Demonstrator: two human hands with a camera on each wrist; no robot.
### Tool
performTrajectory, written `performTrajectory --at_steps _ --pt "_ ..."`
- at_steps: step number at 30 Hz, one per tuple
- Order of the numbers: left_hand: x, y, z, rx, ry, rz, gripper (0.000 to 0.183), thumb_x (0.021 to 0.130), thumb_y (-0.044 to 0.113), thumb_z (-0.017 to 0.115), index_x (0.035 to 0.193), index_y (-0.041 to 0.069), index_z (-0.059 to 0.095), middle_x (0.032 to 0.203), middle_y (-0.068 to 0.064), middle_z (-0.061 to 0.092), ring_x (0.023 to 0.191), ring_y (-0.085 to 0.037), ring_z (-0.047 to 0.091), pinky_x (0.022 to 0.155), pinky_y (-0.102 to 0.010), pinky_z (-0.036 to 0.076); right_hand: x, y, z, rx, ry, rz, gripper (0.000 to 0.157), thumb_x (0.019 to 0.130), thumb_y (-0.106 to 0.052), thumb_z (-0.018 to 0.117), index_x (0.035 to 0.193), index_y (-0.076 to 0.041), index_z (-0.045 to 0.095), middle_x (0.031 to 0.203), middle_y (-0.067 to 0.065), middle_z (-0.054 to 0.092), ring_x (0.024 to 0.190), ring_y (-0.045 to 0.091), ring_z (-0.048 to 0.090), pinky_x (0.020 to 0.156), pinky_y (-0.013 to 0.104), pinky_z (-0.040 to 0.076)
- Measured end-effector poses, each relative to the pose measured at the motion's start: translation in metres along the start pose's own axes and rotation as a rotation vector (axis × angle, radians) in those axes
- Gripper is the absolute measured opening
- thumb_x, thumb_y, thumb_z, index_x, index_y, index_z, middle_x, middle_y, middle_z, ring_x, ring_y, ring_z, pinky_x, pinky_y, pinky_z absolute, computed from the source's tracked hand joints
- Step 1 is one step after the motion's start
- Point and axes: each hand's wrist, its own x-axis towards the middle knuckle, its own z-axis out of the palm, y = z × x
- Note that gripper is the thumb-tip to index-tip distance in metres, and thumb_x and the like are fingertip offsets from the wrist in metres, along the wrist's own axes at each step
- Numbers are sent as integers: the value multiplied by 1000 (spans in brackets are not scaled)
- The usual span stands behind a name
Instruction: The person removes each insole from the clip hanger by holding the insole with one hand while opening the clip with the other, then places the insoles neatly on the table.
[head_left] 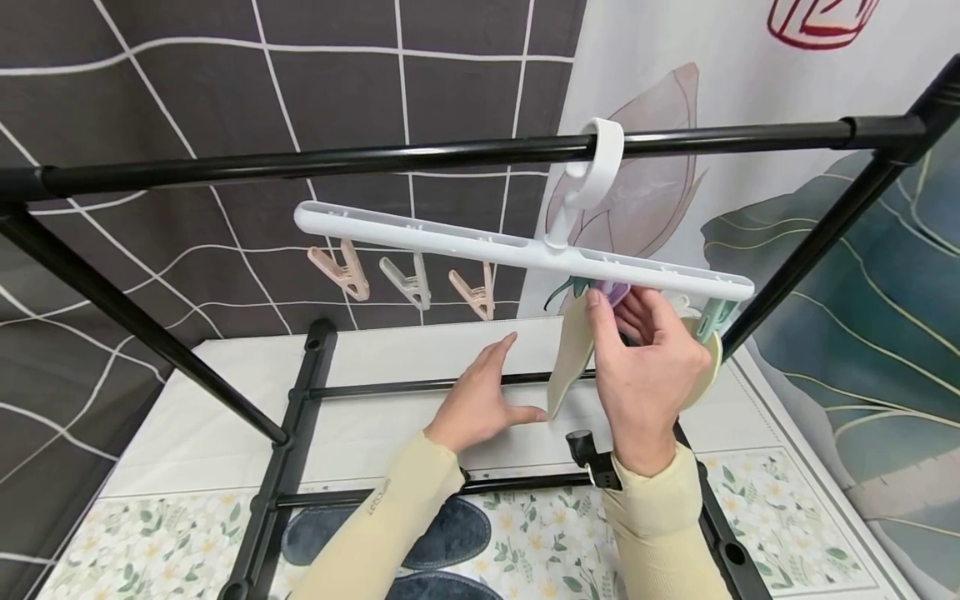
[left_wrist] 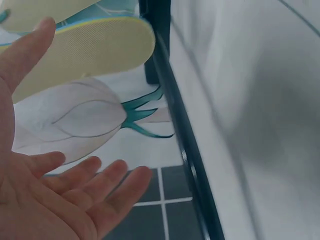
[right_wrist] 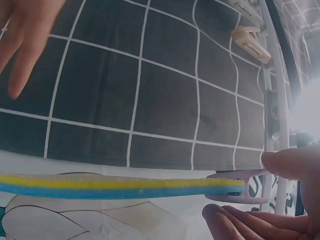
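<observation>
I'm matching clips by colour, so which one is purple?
The purple clip is the one at the right hand; the others look pink, greyish or green.

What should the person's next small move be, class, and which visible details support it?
Probably ease the right hand gently off the purple clip, watching that the insole stays put: the right wrist view shows the insole's end between the clip's two sides, and the left hand, open beside the insole, is not gripping it.
</observation>
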Motion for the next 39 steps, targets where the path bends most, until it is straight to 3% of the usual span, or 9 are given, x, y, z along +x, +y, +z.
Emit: performTrajectory --at_steps 5,13,20,23,30,34,39 --pt "6 7 10 -17 -9 57 117 60 59 79 150 26 10 148 -4 29 131 -21 35 104 -38 35 0 1 1 16 4 3 27 77 -21 76 93 -1 71 86 12 71 74 14 69 67 21 54" --pt "14 22 20 -142 -36 76 111 65 57 76 150 26 10 150 0 26 134 -18 31 105 -36 33 -1 -1 3 19 2 9 26 78 -21 75 92 1 71 85 10 71 73 13 69 67 20 54" --pt "15 26 27 -218 54 173 95 71 45 77 146 33 20 137 7 44 117 -7 46 94 -30 42 -3 -11 3 48 11 35 21 79 -15 74 89 3 71 83 11 71 72 14 69 67 21 54" --pt "13 26 29 -238 79 171 89 72 46 76 144 35 25 131 9 49 112 -5 48 90 -29 43 -4 -6 2 68 17 43 20 78 -14 74 89 2 72 83 11 71 73 14 69 67 22 54" --pt "7 20 34 -272 147 221 89 71 44 77 143 22 31 121 6 56 111 -4 51 91 -27 44 -3 -8 1 109 60 31 18 78 -9 74 90 4 71 82 13 70 71 14 69 66 23 55" --pt "4 18 35 -321 166 221 87 71 42 78 141 18 34 119 6 57 108 -4 52 89 -27 47 -2 -10 0 123 73 34 17 78 -8 74 90 4 71 81 15 70 70 14 68 66 23 55" --pt "-3 15 33 -358 169 168 82 66 47 79 137 24 42 118 11 56 107 -3 51 88 -26 47 -3 -8 -2 98 74 37 17 79 -9 73 91 2 72 82 14 70 71 12 68 66 21 54"
